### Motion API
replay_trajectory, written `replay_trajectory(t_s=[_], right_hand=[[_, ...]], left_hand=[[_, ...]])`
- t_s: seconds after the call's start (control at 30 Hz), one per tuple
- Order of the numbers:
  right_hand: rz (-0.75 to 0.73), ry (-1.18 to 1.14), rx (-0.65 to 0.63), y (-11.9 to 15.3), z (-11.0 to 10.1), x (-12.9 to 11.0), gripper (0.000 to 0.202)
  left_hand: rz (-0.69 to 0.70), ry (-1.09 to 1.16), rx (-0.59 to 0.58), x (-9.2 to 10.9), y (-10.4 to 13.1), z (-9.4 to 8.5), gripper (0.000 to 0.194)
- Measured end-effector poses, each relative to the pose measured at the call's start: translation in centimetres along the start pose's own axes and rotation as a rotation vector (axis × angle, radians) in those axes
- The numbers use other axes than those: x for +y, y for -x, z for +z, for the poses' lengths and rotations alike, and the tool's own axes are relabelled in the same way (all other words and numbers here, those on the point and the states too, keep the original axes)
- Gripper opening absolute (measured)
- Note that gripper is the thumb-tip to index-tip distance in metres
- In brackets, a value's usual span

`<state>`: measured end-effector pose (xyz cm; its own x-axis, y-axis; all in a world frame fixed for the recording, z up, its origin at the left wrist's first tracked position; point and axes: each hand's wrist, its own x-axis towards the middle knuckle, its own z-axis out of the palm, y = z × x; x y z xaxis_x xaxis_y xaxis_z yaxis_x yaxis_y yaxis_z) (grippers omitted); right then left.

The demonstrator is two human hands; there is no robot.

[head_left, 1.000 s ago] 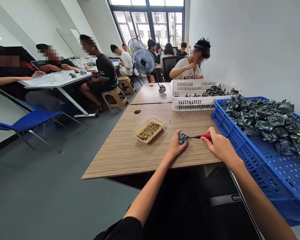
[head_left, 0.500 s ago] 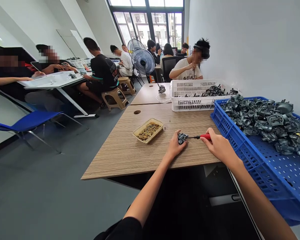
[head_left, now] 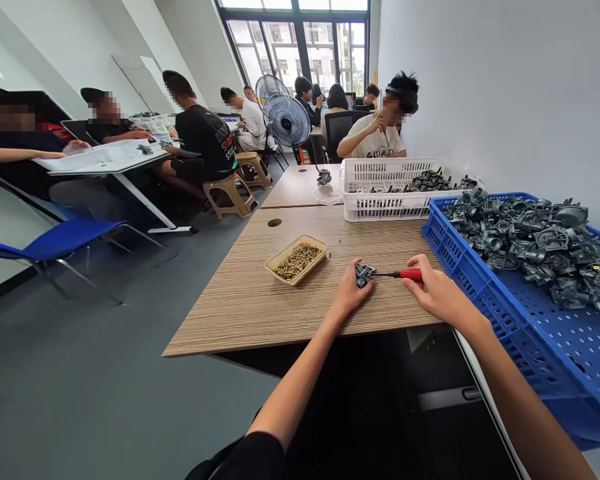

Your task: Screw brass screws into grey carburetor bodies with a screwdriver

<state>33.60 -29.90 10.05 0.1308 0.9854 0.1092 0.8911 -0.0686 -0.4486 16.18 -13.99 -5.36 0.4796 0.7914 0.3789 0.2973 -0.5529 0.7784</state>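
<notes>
My left hand (head_left: 351,291) is closed around a small grey metal carburetor (head_left: 365,274) on the wood-grain table (head_left: 240,300). In my right hand (head_left: 433,287) is a screwdriver (head_left: 411,274) with a red handle and a dark shaft, held level. Its tip meets the right side of the carburetor; the exact contact point is too small to make out. Left of my hands stands a cream tray (head_left: 286,280) filled with small brass-coloured parts (head_left: 300,260). Two tiny metal pieces lie on the table just beyond it.
A blue crate (head_left: 485,300) heaped with carburetors (head_left: 525,233) stands at my right. Behind the table's middle is a white basket (head_left: 380,212) holding more of them. A co-worker (head_left: 373,137) sits beyond it. A fan (head_left: 287,121) stands farther back, and several people sit at left.
My hands, the carburetor and the screwdriver stay nearly in place; the right hand's grip on the handle shifts slightly. Across the table, the co-worker's raised hand and head have moved a little.
</notes>
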Motion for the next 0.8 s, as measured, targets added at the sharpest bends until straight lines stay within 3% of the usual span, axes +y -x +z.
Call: replay_trajectory(t_s=[0.1,0.3,0.5,0.7,0.8], right_hand=[[-0.051,-0.049,-0.002,0.03,0.2,0.26,0.019],[0.111,0.146,0.025,-0.2,0.44,0.29,0.026],[-0.059,-0.061,0.001,0.04,0.28,0.27,0.017],[0.078,0.162,0.008,0.01,0.23,-0.15,0.024],[0.041,0.08,0.0,0.06,0.16,-0.06,0.023]], left_hand=[[-0.003,0.008,-0.002,0.0,-0.03,0.0,0.064],[-0.001,0.009,-0.001,-0.02,0.05,-0.07,0.065],[-0.009,0.007,0.0,0.1,0.05,-0.06,0.054],[-0.014,0.006,0.01,0.28,-0.01,0.0,0.052],[-0.01,0.001,0.011,0.23,-0.02,0.02,0.052]])
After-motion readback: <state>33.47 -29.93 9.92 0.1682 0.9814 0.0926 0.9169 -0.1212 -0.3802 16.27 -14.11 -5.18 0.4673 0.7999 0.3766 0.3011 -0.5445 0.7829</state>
